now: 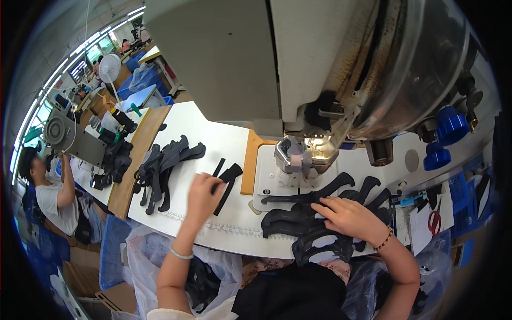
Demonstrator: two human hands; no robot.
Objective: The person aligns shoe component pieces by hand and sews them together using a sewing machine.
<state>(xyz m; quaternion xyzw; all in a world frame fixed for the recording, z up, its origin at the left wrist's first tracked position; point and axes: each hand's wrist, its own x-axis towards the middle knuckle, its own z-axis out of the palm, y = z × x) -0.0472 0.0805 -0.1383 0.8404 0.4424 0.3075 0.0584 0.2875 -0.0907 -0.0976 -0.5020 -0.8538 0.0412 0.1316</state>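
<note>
**Both hands on black parts at the sewing machine**

Left hand (202, 198): wrist raised, back of the hand up, fingers curled in close to the thumb, just beside black strips (230, 176). Can't tell if it's pinching one; a dark bit shows at the fingertips. Right hand (353, 217): palm down, fingers extended and slightly fanned over the right pile (285, 223), touching its top pieces. Thumb hidden, so can't tell if it's gripping.

Strips: flat, matte, narrow, one with a wider end; on the table left of the machine (213, 58). Right pile: matte black, curved, branching pieces overlapping at the table's front edge, one long piece lying near the lit needle area (316, 152). Left pile (169, 162): similar slim, hooked pieces, well apart from the right one.

Table (192, 125): smooth, white, ruler scale (234, 229) along the front. Wood-toned panel (250, 162) beside the machine bed. Clear plastic bag (146, 261) below, crumpled.
</note>
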